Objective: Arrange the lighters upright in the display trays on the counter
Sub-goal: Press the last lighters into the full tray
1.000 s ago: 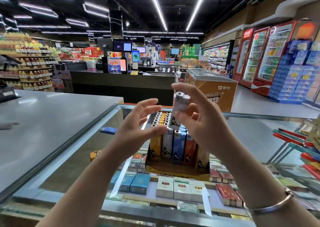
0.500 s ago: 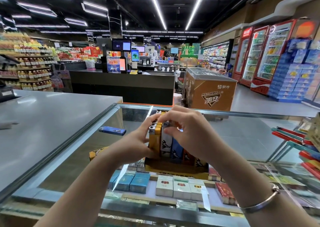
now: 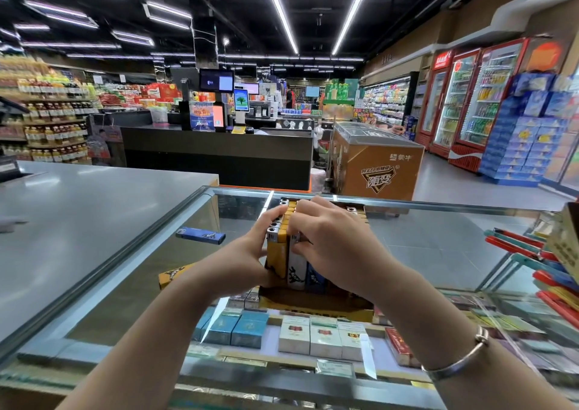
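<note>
Cardboard display tray [image 3: 316, 303] on the glass worktop [image 3: 438, 246], packed with upright lighters [image 3: 283, 221] in rows: yellow at left, then a white lighter [image 3: 296, 268] with a black print, then blue, metal tops all facing up. Left hand [image 3: 247, 259] pressed flat against the yellow row's outer side, fingers [image 3: 266, 218] extended along the lighter tops rather than closed round anything. Right hand [image 3: 332, 240] curled over the middle of the tray, its fingers bent down onto the top of the white lighter; whether pinching it or only pushing it down, cannot tell. Silver bangle [image 3: 460, 359] on the right wrist.

One loose blue lighter [image 3: 200, 235] lying flat on the glass, well apart to the left of the tray. Yellow box [image 3: 175, 276] just left of the left wrist. Beneath the glass, cigarette packs [image 3: 322, 337] in teal, white and red. Grey matte counter [image 3: 78, 209] adjoining at left.

Supermarket beyond: dark checkout desk [image 3: 219, 155] with screens, orange chest freezer [image 3: 379, 165], red drinks fridges [image 3: 470, 96], strip lights on a black ceiling.
</note>
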`<state>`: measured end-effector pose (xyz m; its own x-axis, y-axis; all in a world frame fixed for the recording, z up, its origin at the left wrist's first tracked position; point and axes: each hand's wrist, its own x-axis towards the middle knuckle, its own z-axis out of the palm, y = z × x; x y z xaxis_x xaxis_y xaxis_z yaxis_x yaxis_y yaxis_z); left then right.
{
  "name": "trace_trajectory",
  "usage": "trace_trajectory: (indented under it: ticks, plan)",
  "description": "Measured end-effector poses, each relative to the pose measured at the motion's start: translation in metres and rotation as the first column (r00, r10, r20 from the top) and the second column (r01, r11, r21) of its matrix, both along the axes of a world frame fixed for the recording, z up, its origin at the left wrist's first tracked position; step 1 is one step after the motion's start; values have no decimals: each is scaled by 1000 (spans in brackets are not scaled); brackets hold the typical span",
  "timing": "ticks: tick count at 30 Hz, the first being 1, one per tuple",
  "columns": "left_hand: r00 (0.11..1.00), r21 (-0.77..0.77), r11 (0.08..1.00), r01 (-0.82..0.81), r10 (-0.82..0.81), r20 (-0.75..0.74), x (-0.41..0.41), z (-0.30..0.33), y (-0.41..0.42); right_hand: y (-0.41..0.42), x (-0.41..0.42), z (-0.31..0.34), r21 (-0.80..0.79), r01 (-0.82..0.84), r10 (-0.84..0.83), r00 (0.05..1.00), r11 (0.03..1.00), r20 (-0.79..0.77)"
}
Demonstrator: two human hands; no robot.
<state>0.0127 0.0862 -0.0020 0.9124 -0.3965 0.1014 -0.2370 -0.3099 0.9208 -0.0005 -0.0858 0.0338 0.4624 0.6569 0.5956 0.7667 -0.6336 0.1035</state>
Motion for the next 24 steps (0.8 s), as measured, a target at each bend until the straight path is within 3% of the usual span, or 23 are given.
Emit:
trace_trajectory:
  ticks: [6, 14, 16, 18, 21, 24]
  plan:
    - [999, -7, 1000, 17, -17, -29, 0, -1, 2, -12, 11, 4, 50, -24, 32, 984, 998, -173]
    - [989, -10, 997, 74, -75, -130, -4, 10, 13, -40, 32, 8, 365, 97, 123, 835, 926, -536]
    - [996, 58, 998, 1, 4, -88, -7, 14, 25, -42, 35, 6, 401, 132, 151, 785, 907, -601]
    - [985, 96, 980, -173, 173, 5, -9, 13, 38, -42, 37, 5, 443, 149, 186, 758, 884, -626]
    - [893, 282, 847, -450, 432, 125, -15, -1, 59, -40, 40, 3, 462, 165, 199, 742, 872, -640]
    - [844, 408, 749, -523, 523, 122, -21, -13, 73, -39, 41, 2, 481, 177, 210, 734, 859, -646]
